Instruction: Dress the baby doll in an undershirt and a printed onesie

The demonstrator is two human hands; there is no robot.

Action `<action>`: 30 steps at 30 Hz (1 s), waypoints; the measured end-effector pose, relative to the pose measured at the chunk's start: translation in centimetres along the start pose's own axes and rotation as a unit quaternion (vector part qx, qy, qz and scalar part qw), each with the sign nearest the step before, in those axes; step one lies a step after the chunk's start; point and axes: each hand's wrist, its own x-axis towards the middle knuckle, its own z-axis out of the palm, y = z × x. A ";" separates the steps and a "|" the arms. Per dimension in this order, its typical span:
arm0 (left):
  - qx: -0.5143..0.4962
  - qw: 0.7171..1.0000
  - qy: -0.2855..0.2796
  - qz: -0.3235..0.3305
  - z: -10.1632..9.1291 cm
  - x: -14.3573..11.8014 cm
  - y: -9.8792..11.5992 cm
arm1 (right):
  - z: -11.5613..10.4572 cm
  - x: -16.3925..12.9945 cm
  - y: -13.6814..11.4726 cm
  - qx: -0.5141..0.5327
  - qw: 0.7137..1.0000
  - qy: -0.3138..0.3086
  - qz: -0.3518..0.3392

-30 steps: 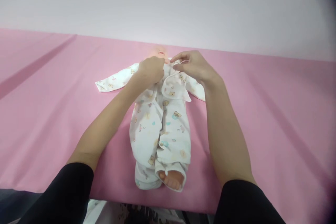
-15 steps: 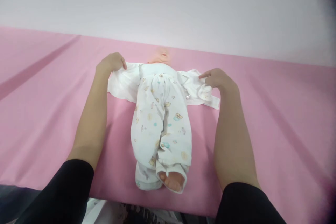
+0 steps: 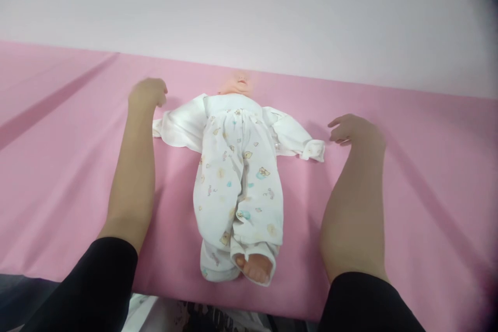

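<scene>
A baby doll (image 3: pixel 238 84) lies on its back on the pink desk (image 3: pixel 408 176), head at the far side and feet toward the near edge. It wears a white romper (image 3: pixel 237 187) printed with small bears and other figures. The upper part of the romper is spread open to both sides, so that the plain white inner faces of the 2 flaps show. The left flap (image 3: pixel 179 127) lies flat beside the doll's body; the right flap and sleeve (image 3: pixel 293 137) stretch out to the other side and end in a bunched cuff. 1 bare foot (image 3: pixel 253 267) sticks out of a romper leg close to the desk's near edge.

The left hand (image 3: pixel 147 92) rests on the desk just beyond the outer tip of the left flap, its fingers curled loosely downward, gripping nothing; whether it touches the cloth cannot be told. The right hand (image 3: pixel 353 128) lies near the cuff of the right sleeve but apart from it, fingers relaxed and half spread, holding nothing. Both forearms are bare, with black sleeves (image 3: pixel 97 285) pushed up near the elbows. A pale wall (image 3: pixel 249 10) rises behind the desk.
</scene>
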 end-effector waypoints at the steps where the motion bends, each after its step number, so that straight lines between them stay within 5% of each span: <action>1: 0.000 1.000 0.025 0.018 -1.0 -1.0 0.7 | -0.6 -0.7 -0.6 -0.016 0.999 0.035 0.012; 3: -0.018 0.991 0.088 0.102 -2.7 -3.5 2.7 | -1.8 -2.8 -2.6 -0.008 0.995 0.092 -0.028; 6: -0.035 0.943 0.213 0.254 -3.2 -7.2 6.7 | -1.8 -6.9 -7.0 0.094 0.963 0.123 -0.221; 10: -0.045 0.930 0.131 0.340 1.7 -9.5 11.0 | 3.2 -10.3 -11.2 0.111 0.887 0.007 -0.448; 12: -0.039 0.923 0.102 0.370 5.1 -9.3 11.3 | 6.4 -10.7 -11.4 0.086 0.865 -0.006 -0.495; 16: -0.101 0.911 0.095 0.389 8.9 -8.5 9.6 | 10.2 -10.7 -9.4 0.084 0.871 0.090 -0.475; 21: -0.125 0.918 0.133 0.351 8.7 -9.3 7.1 | 10.7 -11.4 -7.1 0.114 0.885 0.152 -0.425; 26: -0.194 0.916 0.125 0.328 9.7 -9.5 4.9 | 11.1 -12.0 -5.1 0.209 0.920 0.068 -0.326; 30: -0.250 0.920 0.130 0.274 11.0 -10.3 3.7 | 11.5 -13.0 -3.2 0.266 0.910 0.006 -0.317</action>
